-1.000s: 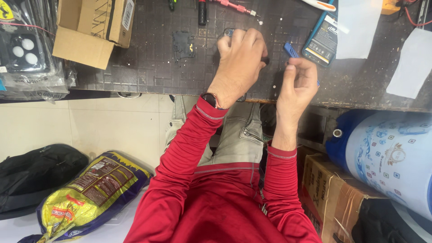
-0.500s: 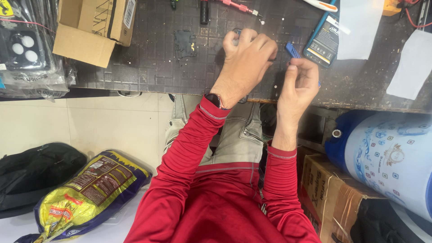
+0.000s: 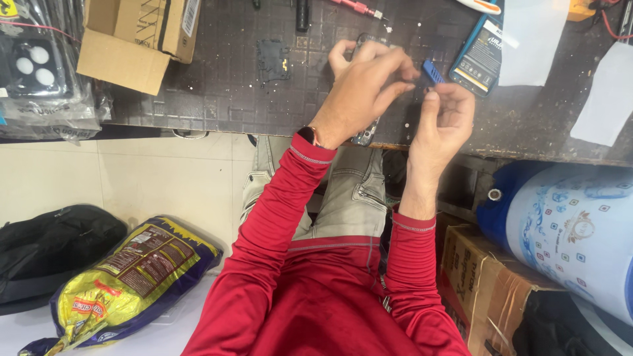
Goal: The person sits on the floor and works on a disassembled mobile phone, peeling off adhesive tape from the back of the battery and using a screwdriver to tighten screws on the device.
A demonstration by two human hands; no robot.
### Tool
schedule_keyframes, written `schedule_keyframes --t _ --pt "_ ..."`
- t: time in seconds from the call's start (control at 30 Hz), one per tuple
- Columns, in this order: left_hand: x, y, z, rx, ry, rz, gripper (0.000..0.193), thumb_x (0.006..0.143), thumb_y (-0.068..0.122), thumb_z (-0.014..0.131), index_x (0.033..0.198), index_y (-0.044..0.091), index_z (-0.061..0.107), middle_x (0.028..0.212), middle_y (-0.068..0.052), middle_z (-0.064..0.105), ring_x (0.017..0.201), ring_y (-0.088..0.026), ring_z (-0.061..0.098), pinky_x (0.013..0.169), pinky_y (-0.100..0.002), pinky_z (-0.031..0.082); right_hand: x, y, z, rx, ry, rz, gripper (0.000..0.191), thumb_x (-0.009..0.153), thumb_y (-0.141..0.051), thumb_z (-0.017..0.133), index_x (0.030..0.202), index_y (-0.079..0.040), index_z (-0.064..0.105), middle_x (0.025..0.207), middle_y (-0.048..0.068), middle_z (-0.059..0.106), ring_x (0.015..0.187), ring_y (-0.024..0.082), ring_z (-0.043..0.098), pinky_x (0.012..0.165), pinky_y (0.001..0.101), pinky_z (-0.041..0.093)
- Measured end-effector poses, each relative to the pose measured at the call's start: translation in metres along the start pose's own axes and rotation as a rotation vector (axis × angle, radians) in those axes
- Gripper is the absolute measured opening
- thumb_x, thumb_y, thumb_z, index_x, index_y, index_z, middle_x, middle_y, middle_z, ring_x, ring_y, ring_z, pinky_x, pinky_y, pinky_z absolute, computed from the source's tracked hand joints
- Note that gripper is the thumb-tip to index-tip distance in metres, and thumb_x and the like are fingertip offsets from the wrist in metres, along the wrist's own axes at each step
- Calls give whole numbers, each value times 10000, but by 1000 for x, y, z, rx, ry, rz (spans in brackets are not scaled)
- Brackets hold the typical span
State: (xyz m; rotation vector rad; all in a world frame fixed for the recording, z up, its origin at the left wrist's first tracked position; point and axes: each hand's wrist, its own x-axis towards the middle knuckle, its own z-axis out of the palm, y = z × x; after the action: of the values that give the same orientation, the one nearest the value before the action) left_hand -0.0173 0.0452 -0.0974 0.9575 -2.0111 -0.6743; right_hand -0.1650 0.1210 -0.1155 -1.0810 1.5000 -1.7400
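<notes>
Head view: left hand [image 3: 362,89] has closed toward right hand [image 3: 445,118], both pinching the blue tool [image 3: 432,71].

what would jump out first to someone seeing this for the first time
Two red-sleeved arms reach up the middle to a dark work mat, where the left hand covers a phone and the right hand pinches a small blue tool. A yellow and purple bag lies on the floor, bottom left.
</notes>
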Motion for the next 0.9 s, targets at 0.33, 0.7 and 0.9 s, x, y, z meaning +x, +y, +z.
schedule_keyframes --t 0.33,0.7,0.9 --pt "2 11 -9 46 44 43 203 969 261 735 1131 190 636 1000 120 685 1037 -127 620 1101 -527 250 1 -8 4 44 12 4 114 1077 13 645 1162 -9 573 1092 61 635 1048 127 620 993 277 512" --pt "16 4 -44 14 128 68 180 910 181 779 1078 169 715 995 5 652 993 -220 633 865 -370 508 23 -4 26 6 -118 -66 256 1102 56 637 1309 -15 504 1136 86 653 1063 136 633 985 265 510" --pt "22 -6 -47 -146 39 20 171 963 137 733 1130 134 697 1066 -19 683 1020 -257 663 891 -374 541 31 -6 32 28 -136 -33 324 1083 75 688 1302 -35 475 1057 84 695 965 116 648 898 225 494"
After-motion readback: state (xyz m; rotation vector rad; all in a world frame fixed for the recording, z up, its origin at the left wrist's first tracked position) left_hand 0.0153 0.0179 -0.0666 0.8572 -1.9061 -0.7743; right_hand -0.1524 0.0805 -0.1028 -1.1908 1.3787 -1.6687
